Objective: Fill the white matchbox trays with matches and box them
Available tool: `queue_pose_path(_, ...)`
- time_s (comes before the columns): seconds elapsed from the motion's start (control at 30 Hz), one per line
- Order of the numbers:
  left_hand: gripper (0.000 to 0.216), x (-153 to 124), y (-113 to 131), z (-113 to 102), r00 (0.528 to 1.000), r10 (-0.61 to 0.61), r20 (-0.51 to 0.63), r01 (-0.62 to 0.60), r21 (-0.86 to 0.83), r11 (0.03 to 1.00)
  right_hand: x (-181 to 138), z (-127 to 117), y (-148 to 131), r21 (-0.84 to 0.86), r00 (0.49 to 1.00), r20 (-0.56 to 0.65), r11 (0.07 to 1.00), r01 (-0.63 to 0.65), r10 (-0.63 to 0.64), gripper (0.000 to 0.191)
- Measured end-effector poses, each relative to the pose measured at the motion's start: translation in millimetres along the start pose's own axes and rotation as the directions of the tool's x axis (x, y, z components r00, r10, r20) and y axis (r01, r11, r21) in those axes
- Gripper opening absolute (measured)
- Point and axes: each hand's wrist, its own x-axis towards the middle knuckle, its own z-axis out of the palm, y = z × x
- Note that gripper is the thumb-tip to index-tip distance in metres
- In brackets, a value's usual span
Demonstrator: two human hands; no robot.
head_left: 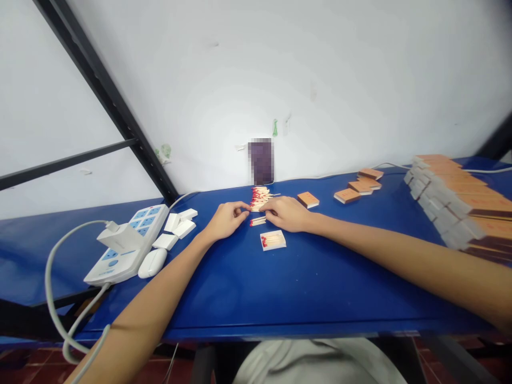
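Observation:
A pile of red-headed matchsticks (261,196) lies on the blue table near the wall. My left hand (229,220) is at the red-head side, thumb and forefinger drawn close together on the end of some matches. From the other side, my right hand (290,213) has its curled fingers on the plain ends; its fingertips are partly hidden. Just below them, a few separate matches (258,221) lie side by side. Closer to me is a small white matchbox tray (273,240) with several matches in it, heads to the left.
White trays (184,229), a white earbud case (152,263) and a power strip (128,250) with a looping cable are on the left. Orange matchbox sleeves (347,196) lie to the right, before a large matchbox stack (456,197). A pixelated dark object (262,161) leans on the wall.

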Motion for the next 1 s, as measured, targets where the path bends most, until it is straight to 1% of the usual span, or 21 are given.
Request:
queue_pose_path(0.23,0.033,0.6,-0.4,0.7,1.000,0.016,0.022,-0.017,0.060,0.998,0.6,-2.0,-2.2,0.000,0.999,0.029,1.000,-0.029,0.029,0.033)
queue_pose_path(0.43,0.034,-0.3,0.8,-0.1,0.997,0.059,0.041,-0.064,0.119,0.991,0.6,-2.0,-2.3,-0.004,0.999,0.017,1.000,-0.030,0.030,0.032)
queue_pose_path(0.77,0.029,-1.4,1.0,0.8,0.996,0.081,0.038,-0.085,0.096,0.992,1.3,0.2,0.0,0.028,1.000,-0.005,0.999,-0.015,0.016,0.030)
queue_pose_path(1.0,0.027,-1.0,1.2,0.1,0.998,0.053,0.032,-0.054,0.056,0.997,0.9,0.7,0.1,0.084,1.000,-0.011,0.996,-0.008,0.009,0.030)
